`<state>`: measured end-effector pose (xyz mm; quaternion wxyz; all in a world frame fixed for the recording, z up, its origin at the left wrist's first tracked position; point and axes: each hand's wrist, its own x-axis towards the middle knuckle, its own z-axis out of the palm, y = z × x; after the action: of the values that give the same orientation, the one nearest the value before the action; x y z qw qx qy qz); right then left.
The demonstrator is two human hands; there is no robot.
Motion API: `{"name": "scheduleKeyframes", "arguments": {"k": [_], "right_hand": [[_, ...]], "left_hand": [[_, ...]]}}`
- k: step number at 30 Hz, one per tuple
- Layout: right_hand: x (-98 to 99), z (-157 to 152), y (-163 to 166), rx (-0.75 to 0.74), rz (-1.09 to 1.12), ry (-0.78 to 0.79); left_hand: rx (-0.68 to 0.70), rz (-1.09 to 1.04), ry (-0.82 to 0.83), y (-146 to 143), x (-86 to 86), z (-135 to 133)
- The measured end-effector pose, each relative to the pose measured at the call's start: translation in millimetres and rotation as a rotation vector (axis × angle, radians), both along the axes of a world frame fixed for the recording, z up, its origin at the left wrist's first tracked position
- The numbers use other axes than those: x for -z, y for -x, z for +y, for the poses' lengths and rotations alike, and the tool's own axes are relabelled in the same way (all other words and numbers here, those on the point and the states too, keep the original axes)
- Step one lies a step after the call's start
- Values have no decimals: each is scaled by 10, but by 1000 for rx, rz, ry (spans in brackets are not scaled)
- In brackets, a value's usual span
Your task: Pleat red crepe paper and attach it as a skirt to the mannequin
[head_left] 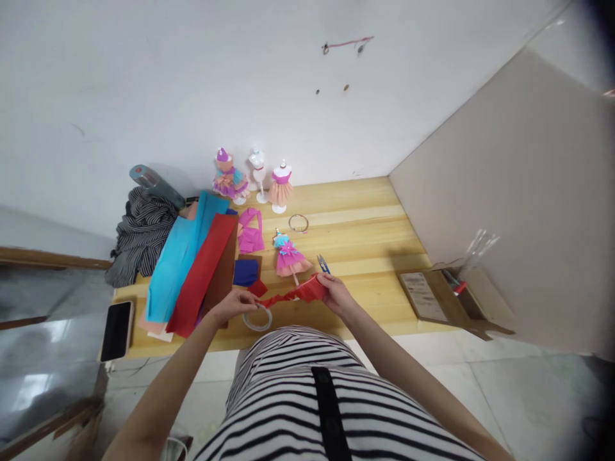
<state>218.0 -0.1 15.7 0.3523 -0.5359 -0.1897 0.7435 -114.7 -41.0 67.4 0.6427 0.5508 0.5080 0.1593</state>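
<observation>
A gathered strip of red crepe paper point(288, 296) stretches between my two hands above the table's front part. My left hand point(239, 303) pinches its narrow left end, right by a white roll of tape point(257, 318); whether the fingers also grip the tape I cannot tell. At the strip's wider, folded end, my right hand point(334, 293) is closed on the paper. Just beyond lies a small dress form in a blue and pink paper dress point(290, 257). Blue-handled thread snips point(323, 263) rest on the wood near my right fingers.
Red point(204, 275) and blue paper sheets point(180, 256) are piled at left, near a phone point(116, 331) and striped cloth point(144, 237). Three small dress forms point(258, 168) stand by the wall. A wire ring point(298, 223) lies mid-table; an open cardboard box point(427, 296) stands right.
</observation>
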Motion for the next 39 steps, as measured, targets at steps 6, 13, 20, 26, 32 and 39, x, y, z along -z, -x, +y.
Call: {"name": "scheduleKeyframes", "arguments": {"k": [6,13,20,26,32,39], "right_hand": [[-27,-47,84,-82,-128,-85],[-101,-129,-26,-98,-252,-197],[-154,-82,46,-101,-261,-262],[-192,-9,162,-95,-236,-290],[-339,-5,201,-72,-240,-340],[-830,86,177,24,-224,-434]], "left_hand": [[117,170,-206,-189,266,-152],[138,328,-452,-278,251,-325],[109,519,-592,-457,189,-210],[224,674,-637,-436,205,-242],[243,766,-591,-563,269,-235],[103,640,-561,-343,-229,-21]]}}
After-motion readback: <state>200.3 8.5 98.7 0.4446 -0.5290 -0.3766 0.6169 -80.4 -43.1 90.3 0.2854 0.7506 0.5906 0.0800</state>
